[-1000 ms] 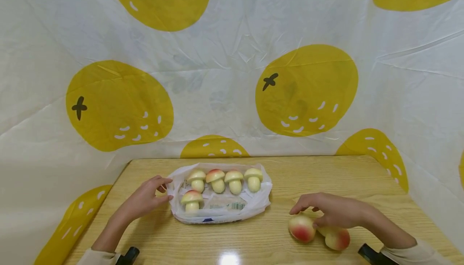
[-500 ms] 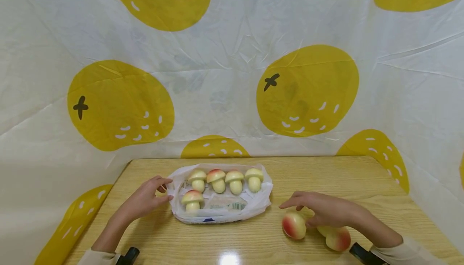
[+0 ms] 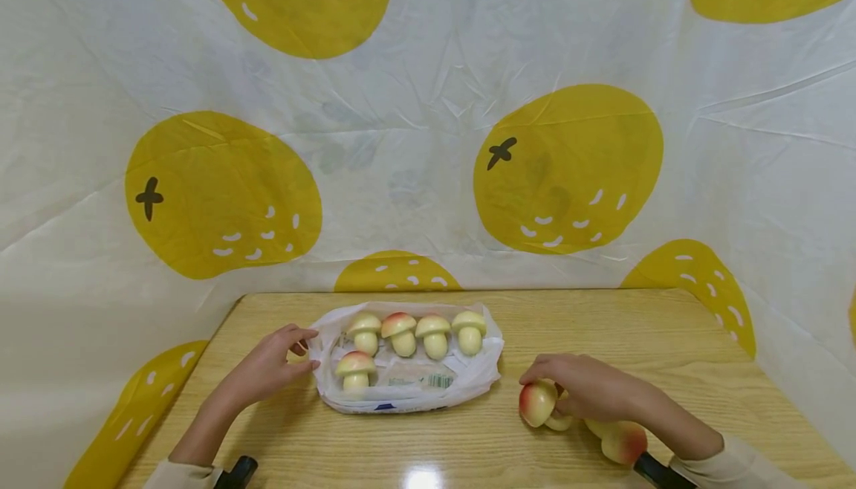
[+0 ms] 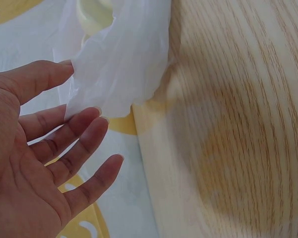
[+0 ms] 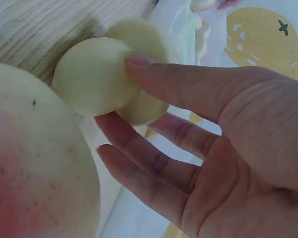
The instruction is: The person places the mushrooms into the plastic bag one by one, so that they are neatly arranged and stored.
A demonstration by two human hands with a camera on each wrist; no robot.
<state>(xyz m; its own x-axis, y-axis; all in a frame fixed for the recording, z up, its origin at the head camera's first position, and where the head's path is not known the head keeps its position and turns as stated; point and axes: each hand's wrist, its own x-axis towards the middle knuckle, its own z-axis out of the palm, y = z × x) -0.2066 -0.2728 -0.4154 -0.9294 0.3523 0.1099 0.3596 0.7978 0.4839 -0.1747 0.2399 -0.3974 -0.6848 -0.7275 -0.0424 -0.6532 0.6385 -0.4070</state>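
Observation:
In the head view, my right hand (image 3: 591, 389) pinches a toy mushroom (image 3: 536, 404) with a red-tinged cap at the table's right. The right wrist view shows the thumb on its pale stem (image 5: 92, 77) and fingers below. Under the right wrist lies a second toy mushroom (image 3: 625, 441), which looms large as a spotted cap (image 5: 35, 163) in the right wrist view. My left hand (image 3: 267, 363) touches the left edge of a white plastic bag (image 3: 408, 402), thumb and fingers apart. Several cream toy mushrooms (image 3: 435, 337) lie in the bag, mostly in a row at its back.
The wooden table (image 3: 374, 448) carries everything. A white curtain (image 3: 401, 199) printed with yellow fruit hangs behind and at the sides. Inside the bag, a label with a barcode (image 3: 440, 381) shows at the front.
My right hand has moved left and taken hold of the nearer toy mushroom, whose cap has turned to the left and upward. The left hand and the bag have stayed in place.

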